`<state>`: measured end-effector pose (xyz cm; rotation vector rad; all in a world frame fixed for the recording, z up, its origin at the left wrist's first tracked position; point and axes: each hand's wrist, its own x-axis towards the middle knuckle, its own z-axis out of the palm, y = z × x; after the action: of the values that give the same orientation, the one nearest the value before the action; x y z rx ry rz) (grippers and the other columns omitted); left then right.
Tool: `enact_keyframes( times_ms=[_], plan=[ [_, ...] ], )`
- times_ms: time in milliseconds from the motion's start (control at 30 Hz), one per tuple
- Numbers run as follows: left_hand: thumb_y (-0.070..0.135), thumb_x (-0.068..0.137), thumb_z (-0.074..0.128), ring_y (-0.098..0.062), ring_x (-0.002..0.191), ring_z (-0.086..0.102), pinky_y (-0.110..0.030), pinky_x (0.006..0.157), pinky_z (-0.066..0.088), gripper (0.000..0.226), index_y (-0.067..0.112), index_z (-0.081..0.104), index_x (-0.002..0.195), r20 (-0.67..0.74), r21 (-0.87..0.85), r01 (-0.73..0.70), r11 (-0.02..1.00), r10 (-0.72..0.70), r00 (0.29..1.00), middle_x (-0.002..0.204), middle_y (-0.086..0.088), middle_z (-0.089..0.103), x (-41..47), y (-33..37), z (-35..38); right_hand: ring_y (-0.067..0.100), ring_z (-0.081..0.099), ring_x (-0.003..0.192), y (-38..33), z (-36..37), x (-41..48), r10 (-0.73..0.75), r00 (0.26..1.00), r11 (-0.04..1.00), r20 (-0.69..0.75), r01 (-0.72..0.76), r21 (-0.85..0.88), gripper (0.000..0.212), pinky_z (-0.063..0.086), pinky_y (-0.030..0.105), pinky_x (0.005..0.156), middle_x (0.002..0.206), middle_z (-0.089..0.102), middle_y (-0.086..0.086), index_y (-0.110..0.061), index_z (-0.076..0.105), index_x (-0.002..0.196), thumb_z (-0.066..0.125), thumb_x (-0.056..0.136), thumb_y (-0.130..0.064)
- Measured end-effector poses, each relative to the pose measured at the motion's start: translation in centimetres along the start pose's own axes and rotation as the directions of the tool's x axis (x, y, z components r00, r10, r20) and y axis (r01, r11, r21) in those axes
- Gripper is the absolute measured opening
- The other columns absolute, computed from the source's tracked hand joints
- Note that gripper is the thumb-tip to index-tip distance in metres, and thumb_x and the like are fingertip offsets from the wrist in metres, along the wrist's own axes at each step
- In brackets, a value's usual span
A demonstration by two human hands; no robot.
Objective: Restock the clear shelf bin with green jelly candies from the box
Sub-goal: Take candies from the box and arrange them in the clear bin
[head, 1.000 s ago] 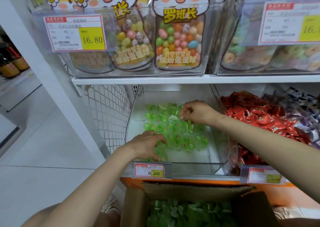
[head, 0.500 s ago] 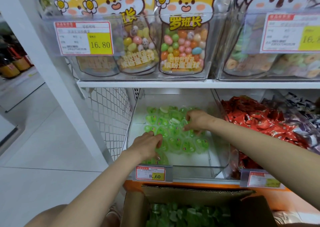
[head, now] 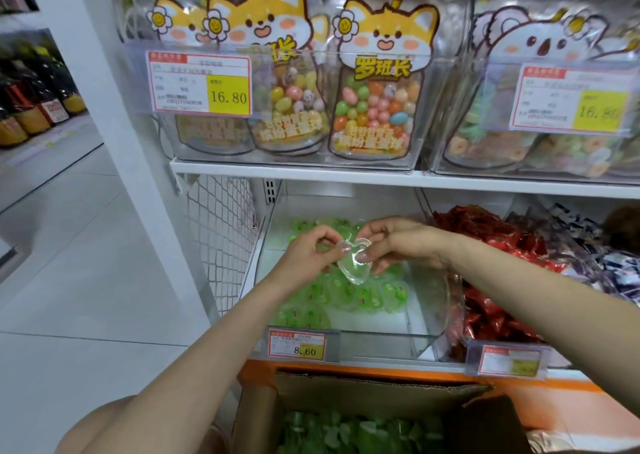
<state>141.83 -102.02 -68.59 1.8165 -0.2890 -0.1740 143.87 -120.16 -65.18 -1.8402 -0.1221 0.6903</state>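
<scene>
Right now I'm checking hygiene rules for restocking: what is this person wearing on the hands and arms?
Nothing that shows. The left hand and right hand are bare, no gloves, and the left forearm and right forearm are uncovered up to the frame edge. No sleeve, watch, bracelet or ring is visible.

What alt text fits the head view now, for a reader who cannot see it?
The left hand and right hand together pinch a translucent heart-shaped candy cup above the clear shelf bin, partly filled with green jelly candies. An open cardboard box of more stands below.
</scene>
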Motion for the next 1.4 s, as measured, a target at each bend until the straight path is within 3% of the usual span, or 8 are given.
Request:
enact_keyframes(
  times_ms=[200,367,500,667,800,1067,1300,1400],
  plan=[
    [-0.002,0.088,0.057,-0.012,0.060,0.063,-0.019,0.058,0.055,0.016,0.010,0.052,0.079,-0.084,-0.184,-0.002,0.983,-0.014,0.996,0.088,-0.002,0.049,-0.1,0.6,-0.6,0.012,0.061,0.057,-0.5,1.0,0.3,-0.030,0.989,0.999,-0.144,0.035,0.035,0.020,0.052,0.020,0.049,0.082,0.064,0.009,-0.014,0.057,0.102,0.065,0.085,-0.007],
    [-0.002,0.088,0.056,-0.016,0.061,0.068,-0.018,0.062,0.056,0.012,0.006,0.049,0.082,-0.034,-0.299,0.082,0.951,-0.097,0.995,0.091,-0.005,0.052,-0.3,0.5,-0.9,0.023,0.067,0.077,0.2,1.4,0.5,-0.010,0.993,0.992,-0.114,0.024,0.122,0.035,0.058,0.026,0.066,0.101,0.068,0.015,-0.008,0.054,0.114,0.067,0.082,-0.004],
    [0.003,0.087,0.060,-0.009,0.071,0.066,-0.019,0.066,0.055,0.010,0.008,0.053,0.084,0.064,-0.201,0.143,0.969,-0.132,0.989,0.086,-0.006,0.059,-0.5,0.5,-1.4,0.026,0.066,0.090,0.4,1.0,0.6,-0.023,0.996,0.980,-0.086,0.039,0.193,0.025,0.058,0.029,0.077,0.101,0.068,0.015,-0.006,0.062,0.108,0.064,0.084,-0.005],
    [0.003,0.087,0.061,-0.014,0.073,0.065,-0.017,0.062,0.054,0.017,0.013,0.047,0.085,0.080,-0.192,0.157,0.969,-0.144,0.986,0.083,-0.009,0.061,-0.4,0.3,-1.3,0.017,0.064,0.080,0.6,1.2,0.9,-0.012,0.998,0.996,-0.059,0.017,0.084,0.014,0.056,0.024,0.066,0.090,0.066,0.007,-0.008,0.061,0.096,0.067,0.084,-0.012],
    [0.002,0.088,0.059,-0.003,0.058,0.062,-0.012,0.052,0.045,0.016,0.014,0.050,0.083,0.211,0.050,0.156,0.987,-0.163,0.964,0.075,-0.002,0.060,-0.4,-0.1,-1.5,0.011,0.058,0.071,0.3,0.4,1.2,-0.034,0.984,0.957,-0.176,-0.019,-0.290,0.021,0.051,0.021,0.059,0.089,0.061,0.002,-0.013,0.061,0.099,0.068,0.084,-0.026],
    [0.004,0.088,0.060,0.000,0.054,0.062,-0.014,0.052,0.041,0.017,0.019,0.055,0.081,0.380,0.298,0.160,0.941,-0.271,0.884,0.084,0.000,0.059,0.0,-1.9,0.2,0.011,0.058,0.067,0.4,-1.1,1.1,-0.104,0.971,0.927,-0.216,0.016,-0.376,0.023,0.051,0.023,0.059,0.081,0.059,-0.005,-0.009,0.062,0.105,0.067,0.086,-0.019],
    [0.003,0.085,0.065,0.001,0.048,0.058,-0.011,0.054,0.047,0.012,0.005,0.061,0.096,0.329,0.424,0.137,0.895,-0.293,0.898,0.078,-0.001,0.058,0.2,-3.5,1.1,0.009,0.059,0.067,1.2,-1.0,2.3,-0.104,0.970,0.893,-0.221,-0.006,-0.449,0.013,0.051,0.020,0.056,0.085,0.060,-0.006,-0.015,0.063,0.099,0.066,0.087,-0.019],
    [0.008,0.083,0.068,-0.006,0.060,0.058,-0.015,0.060,0.045,0.014,0.013,0.060,0.094,0.284,0.561,0.062,0.826,-0.262,0.922,0.086,-0.003,0.060,0.2,-3.9,1.4,0.017,0.062,0.080,1.2,-1.2,3.3,-0.131,0.957,0.830,-0.259,-0.037,-0.557,0.021,0.053,0.027,0.066,0.099,0.062,0.002,-0.013,0.063,0.104,0.068,0.085,-0.020]
  ],
)
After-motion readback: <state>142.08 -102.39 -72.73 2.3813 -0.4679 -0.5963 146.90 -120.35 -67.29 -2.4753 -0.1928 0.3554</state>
